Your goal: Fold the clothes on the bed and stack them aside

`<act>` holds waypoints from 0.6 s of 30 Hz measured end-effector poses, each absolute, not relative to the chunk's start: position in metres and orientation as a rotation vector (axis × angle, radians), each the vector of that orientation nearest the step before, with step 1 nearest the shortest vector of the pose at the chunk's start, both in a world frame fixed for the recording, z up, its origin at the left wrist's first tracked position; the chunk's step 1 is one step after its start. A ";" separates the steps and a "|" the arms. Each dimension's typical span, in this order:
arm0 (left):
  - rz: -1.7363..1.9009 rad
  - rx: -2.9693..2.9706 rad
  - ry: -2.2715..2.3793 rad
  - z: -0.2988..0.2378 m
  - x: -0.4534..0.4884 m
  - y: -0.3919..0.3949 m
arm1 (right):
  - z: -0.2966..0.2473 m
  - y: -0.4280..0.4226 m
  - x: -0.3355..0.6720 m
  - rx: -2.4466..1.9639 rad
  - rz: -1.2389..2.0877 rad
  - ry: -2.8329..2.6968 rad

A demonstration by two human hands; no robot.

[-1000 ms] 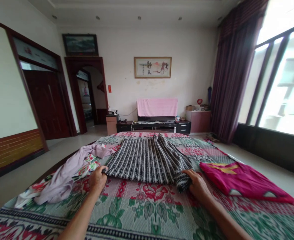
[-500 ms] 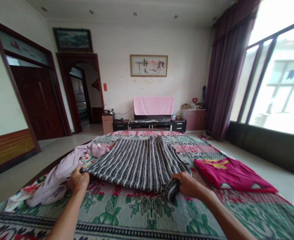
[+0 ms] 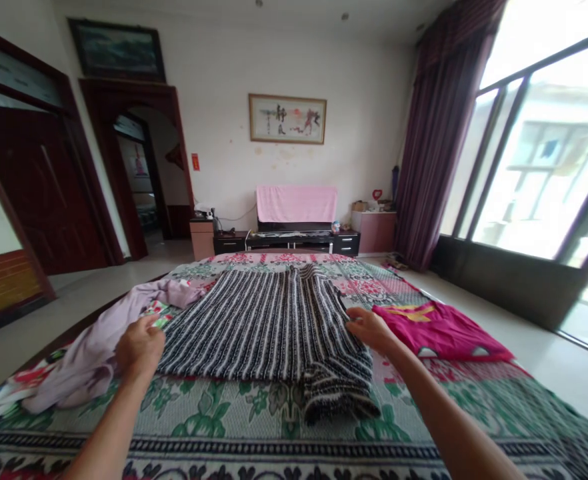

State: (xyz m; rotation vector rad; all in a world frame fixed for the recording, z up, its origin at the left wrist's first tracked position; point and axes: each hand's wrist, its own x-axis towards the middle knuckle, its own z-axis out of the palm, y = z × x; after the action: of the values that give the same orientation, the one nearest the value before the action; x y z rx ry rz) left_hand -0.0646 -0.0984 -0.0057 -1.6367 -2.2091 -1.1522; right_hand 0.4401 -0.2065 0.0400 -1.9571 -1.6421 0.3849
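A black-and-white striped knitted top [image 3: 254,327] lies spread on the patterned bed cover [image 3: 254,417]. Its near right part, which looks like a sleeve, rests folded toward me with the dark cuff nearest. Beside the top's left edge is my left hand [image 3: 141,347], fingers curled; the back of the hand hides what they hold, if anything. My right hand [image 3: 369,328] pinches the top's right edge, higher up than the sleeve-like part.
A pale lilac garment [image 3: 87,340] lies crumpled on the left, with floral cloth [image 3: 14,390] by it. On the right is a folded magenta garment [image 3: 449,333]. Beyond the bed stands a low black cabinet [image 3: 231,241] under a pink cloth [image 3: 297,203].
My right hand has let go of the bunched sleeve-like part and moved up to the right edge. That part now lies flatter. The view has shifted slightly right.
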 end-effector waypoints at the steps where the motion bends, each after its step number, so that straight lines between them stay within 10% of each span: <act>1: -1.092 -1.653 -2.183 -0.004 -0.050 -0.102 | 0.032 -0.198 0.440 -2.082 0.231 -1.571; 18: -0.526 -2.076 -1.983 -0.036 0.003 -0.115 | 0.007 -0.145 0.452 -2.416 -0.017 -1.602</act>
State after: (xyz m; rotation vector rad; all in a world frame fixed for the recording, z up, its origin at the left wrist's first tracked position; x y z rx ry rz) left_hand 0.0033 -0.1147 -0.0361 -2.0763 -1.9829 -0.5259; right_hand 0.4517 -0.1452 0.0070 -2.4164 -1.6022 -0.0166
